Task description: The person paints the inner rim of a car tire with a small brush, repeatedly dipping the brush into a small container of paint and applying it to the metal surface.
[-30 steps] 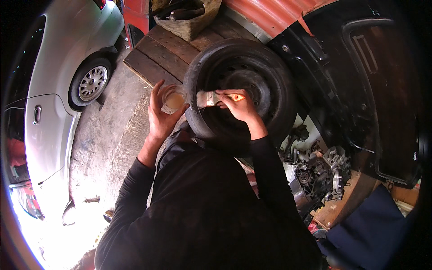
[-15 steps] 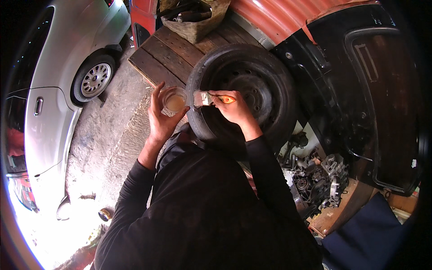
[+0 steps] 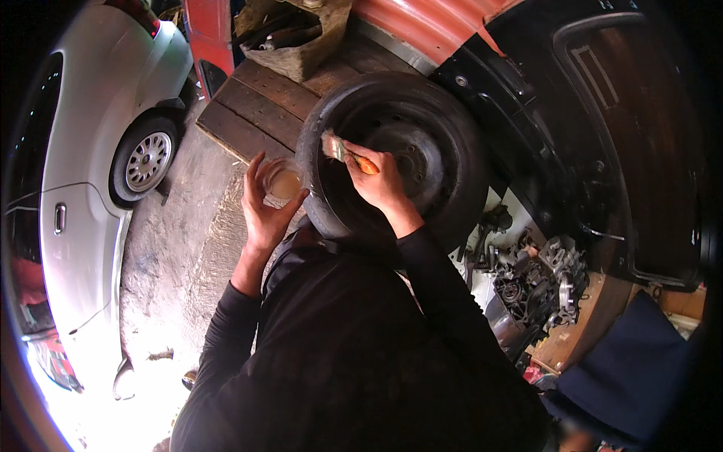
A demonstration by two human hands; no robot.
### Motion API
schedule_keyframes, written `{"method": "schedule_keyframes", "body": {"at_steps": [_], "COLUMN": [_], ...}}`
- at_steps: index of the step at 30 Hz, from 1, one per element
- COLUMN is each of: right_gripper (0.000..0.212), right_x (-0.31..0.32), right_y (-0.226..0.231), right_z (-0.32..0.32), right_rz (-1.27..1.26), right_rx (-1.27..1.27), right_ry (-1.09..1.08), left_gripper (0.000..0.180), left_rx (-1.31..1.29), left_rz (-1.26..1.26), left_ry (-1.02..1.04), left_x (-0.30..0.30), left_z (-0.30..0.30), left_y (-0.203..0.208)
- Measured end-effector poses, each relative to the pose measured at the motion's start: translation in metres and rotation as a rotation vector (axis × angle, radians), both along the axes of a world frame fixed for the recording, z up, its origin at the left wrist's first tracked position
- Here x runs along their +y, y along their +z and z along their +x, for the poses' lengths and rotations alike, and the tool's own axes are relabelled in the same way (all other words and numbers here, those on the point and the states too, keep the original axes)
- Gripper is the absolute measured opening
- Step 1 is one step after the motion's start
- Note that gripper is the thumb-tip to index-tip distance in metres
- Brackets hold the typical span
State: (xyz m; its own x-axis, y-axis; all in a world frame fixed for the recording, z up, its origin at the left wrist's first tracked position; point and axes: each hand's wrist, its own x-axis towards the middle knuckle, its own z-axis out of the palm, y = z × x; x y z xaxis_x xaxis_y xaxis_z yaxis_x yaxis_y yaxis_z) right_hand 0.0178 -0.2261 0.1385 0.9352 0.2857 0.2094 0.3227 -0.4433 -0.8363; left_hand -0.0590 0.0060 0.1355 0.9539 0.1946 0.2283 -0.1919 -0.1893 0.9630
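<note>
My left hand is curled round a clear round cup with pale, cloudy liquid in it, held beside the tyre's left edge. In my right hand is a paintbrush with an orange handle and a metal band. Its pale bristles point up and left, over the left sidewall of the black tyre; whether they touch the rubber I cannot tell. The tyre lies on its side with a dark steel wheel rim in its middle.
Under the tyre is a bench of dark wooden planks, with a container of tools behind. A silver car stands left. Black vehicle panels lean at the right, above metal engine parts and dark blue cloth.
My right hand has swung the brush up, its bristles moving from beside the cup to over the tyre's sidewall. The cup stays in my left hand. The whole view has shifted slightly.
</note>
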Motion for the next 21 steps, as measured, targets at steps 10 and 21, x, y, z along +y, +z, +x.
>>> {"method": "schedule_keyframes", "body": {"at_steps": [10, 21], "right_gripper": [0.024, 0.026], "right_x": [-0.006, -0.009], "right_y": [-0.017, -0.012], "right_z": [-0.004, -0.007], "right_rz": [0.066, 0.131], "right_rx": [-0.035, 0.105], "right_ry": [-0.128, -0.045], "left_gripper": [0.099, 0.098], "left_rx": [-0.006, -0.014], "left_rz": [-0.01, 0.008], "left_ry": [-0.062, -0.078], "left_x": [0.001, 0.004], "left_z": [0.012, 0.021], "left_y": [-0.001, 0.0]}}
